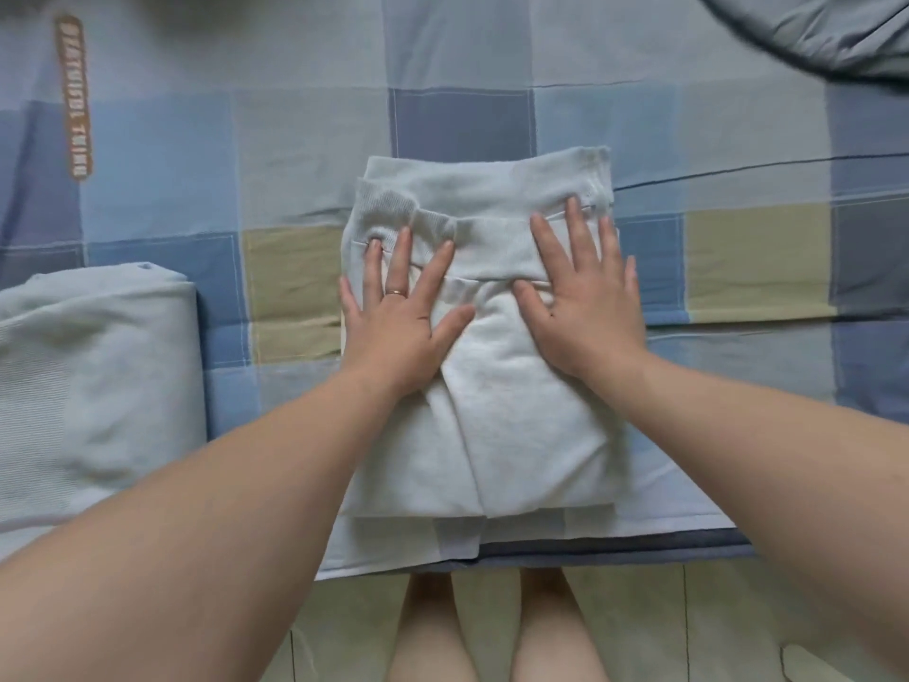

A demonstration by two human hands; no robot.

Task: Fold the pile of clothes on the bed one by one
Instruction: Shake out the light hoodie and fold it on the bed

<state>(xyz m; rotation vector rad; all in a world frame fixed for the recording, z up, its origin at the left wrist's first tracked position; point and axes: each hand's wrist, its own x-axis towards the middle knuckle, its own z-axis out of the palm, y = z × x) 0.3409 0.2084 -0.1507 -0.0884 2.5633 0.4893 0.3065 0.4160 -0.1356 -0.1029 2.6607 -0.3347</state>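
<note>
A folded white garment (pixel 516 411) lies on the bed (pixel 305 140), at the middle of the view and close to the bed's near edge. It forms a rough upright rectangle. Its ribbed band runs across the 12 o'clock end, and its lower layers stick out a little at the 6 o'clock end.

Both hands lie flat on the upper half of this garment, palms down, with straight, spread fingers pointing toward 12 o'clock. Neither grips the cloth. The left hand (pixel 401 322) presses the garment's 9 o'clock side, its little finger reaching the edge, and it wears a ring (pixel 395 291). The right hand (pixel 588 307) presses the 3 o'clock side, fingertips near the ribbed band. The two thumbs point toward each other, apart, with a strip of cloth between them.

The bed has a checked sheet in blue, grey and beige, with a brown printed strip (pixel 74 96) toward 10 o'clock. At 9 o'clock from the garment, apart from it, lies another folded pale cloth (pixel 88 376). A grey cloth (pixel 826 27) lies at 1 o'clock in the far corner. At 6 o'clock, beyond the bed's edge, are a tiled floor (pixel 344 627) and the person's legs (pixel 433 632).
</note>
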